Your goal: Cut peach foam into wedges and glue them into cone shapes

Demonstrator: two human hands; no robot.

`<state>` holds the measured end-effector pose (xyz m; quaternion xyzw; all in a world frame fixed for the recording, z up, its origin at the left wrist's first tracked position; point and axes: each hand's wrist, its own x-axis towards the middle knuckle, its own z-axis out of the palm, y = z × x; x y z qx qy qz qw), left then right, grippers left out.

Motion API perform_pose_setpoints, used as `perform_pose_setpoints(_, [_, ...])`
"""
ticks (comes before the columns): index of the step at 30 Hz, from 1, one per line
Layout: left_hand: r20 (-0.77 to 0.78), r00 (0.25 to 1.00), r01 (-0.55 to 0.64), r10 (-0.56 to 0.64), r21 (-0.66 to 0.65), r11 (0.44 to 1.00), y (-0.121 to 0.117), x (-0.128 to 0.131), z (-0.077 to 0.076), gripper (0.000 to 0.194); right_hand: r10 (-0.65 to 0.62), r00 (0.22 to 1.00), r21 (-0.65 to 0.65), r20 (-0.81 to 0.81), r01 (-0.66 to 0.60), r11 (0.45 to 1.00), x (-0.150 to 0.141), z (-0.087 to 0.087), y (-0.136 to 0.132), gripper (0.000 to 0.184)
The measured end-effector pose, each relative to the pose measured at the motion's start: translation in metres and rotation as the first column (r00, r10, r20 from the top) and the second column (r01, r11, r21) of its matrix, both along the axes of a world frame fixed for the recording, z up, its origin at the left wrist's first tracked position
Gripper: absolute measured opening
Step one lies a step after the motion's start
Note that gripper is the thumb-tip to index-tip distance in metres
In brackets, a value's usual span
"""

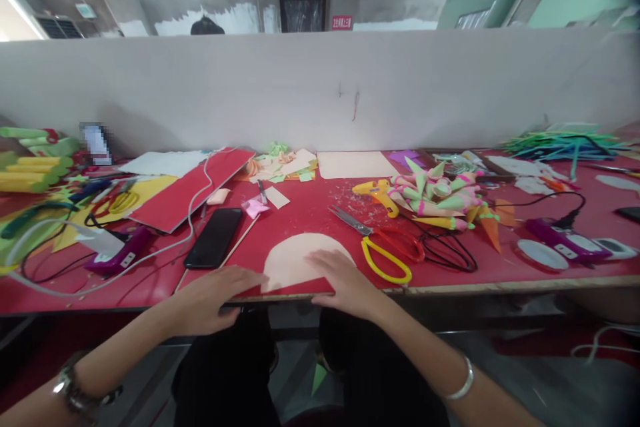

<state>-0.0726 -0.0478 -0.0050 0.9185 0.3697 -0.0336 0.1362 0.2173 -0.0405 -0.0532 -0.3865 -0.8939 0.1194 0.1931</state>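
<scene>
A pale peach half-round sheet of paper (290,259) lies on the red tabletop at its front edge. My right hand (345,280) rests on the right part of the sheet, fingers stretched out and thumb by the table edge. At the sheet's left corner is my left hand (220,297), its fingers extended, the tips reaching the paper's edge. Neither hand grasps anything. To the right lie scissors (385,260) with red and yellow handles. A black phone (214,238) lies beyond my left hand, with a thin stick (243,239) beside it.
A yellow glue gun (377,195) lies near a heap of pink and green paper cones (435,193). Purple power strips (120,252) with cables sit on both sides. A red board (195,190) lies back left. A white partition (280,93) closes off the table's rear.
</scene>
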Motion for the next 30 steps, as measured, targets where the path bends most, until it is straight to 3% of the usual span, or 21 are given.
perform_pose_setpoints(3, [0.109,0.982,-0.153,0.152,0.000,0.988,-0.007,-0.002,-0.001,0.067,0.059,0.994,0.034,-0.089,-0.057,0.998,-0.005,-0.004,-0.006,0.023])
perform_pose_setpoints(4, [0.137,0.974,-0.180,0.178,0.001,0.984,-0.009,-0.003,-0.001,0.071,0.060,0.987,0.042,-0.150,-0.055,0.998,-0.004,-0.002,-0.007,0.019])
perform_pose_setpoints(6, [0.205,0.957,-0.210,0.206,-0.004,0.978,-0.010,0.000,-0.003,0.077,-0.001,0.943,0.012,-0.334,0.005,1.000,0.001,0.005,-0.006,0.019])
perform_pose_setpoints(9, [0.375,0.893,-0.254,0.250,-0.042,0.966,-0.008,0.019,-0.003,0.077,-0.186,0.762,-0.190,-0.621,0.084,0.978,0.006,0.021,0.007,0.018])
perform_pose_setpoints(11, [0.518,0.807,-0.278,0.282,-0.087,0.957,-0.005,0.043,0.000,0.068,-0.265,0.661,-0.309,-0.702,0.053,0.950,0.003,0.030,0.018,0.018])
perform_pose_setpoints(14, [0.648,0.681,-0.336,0.341,-0.137,0.932,0.004,0.083,0.008,0.042,-0.288,0.639,-0.346,-0.713,0.036,0.937,-0.007,0.040,0.032,0.015])
perform_pose_setpoints(16, [0.660,0.648,-0.467,0.380,-0.050,0.883,0.010,0.102,0.012,0.040,-0.292,0.639,-0.278,-0.712,0.126,0.952,-0.015,0.044,0.036,0.012])
perform_pose_setpoints(18, [0.594,0.669,-0.607,0.447,0.090,0.790,0.014,0.113,0.014,0.042,-0.299,0.597,-0.137,-0.744,0.302,0.944,-0.023,0.047,0.036,0.016])
perform_pose_setpoints(20, [0.504,0.717,-0.656,0.482,0.253,0.711,0.017,0.121,0.014,0.039,-0.270,0.550,-0.039,-0.790,0.395,0.918,-0.029,0.050,0.032,0.030])
perform_pose_setpoints(21, [0.464,0.748,-0.641,0.475,0.320,0.697,0.019,0.124,0.013,0.037,-0.250,0.536,-0.044,-0.806,0.367,0.929,-0.032,0.052,0.030,0.035])
perform_pose_setpoints(23, [0.420,0.799,-0.587,0.431,0.390,0.709,0.021,0.131,0.011,0.043,-0.205,0.533,-0.114,-0.821,0.199,0.973,-0.037,0.057,0.026,0.041])
perform_pose_setpoints(25, [0.440,0.812,-0.556,0.384,0.378,0.740,0.024,0.136,0.008,0.050,-0.167,0.542,-0.162,-0.823,0.057,0.985,-0.039,0.062,0.026,0.039])
perform_pose_setpoints(30, [0.670,0.719,-0.413,0.182,0.202,0.888,0.028,0.139,0.004,0.044,-0.131,0.544,-0.171,-0.829,-0.024,0.985,-0.035,0.065,0.037,0.011])
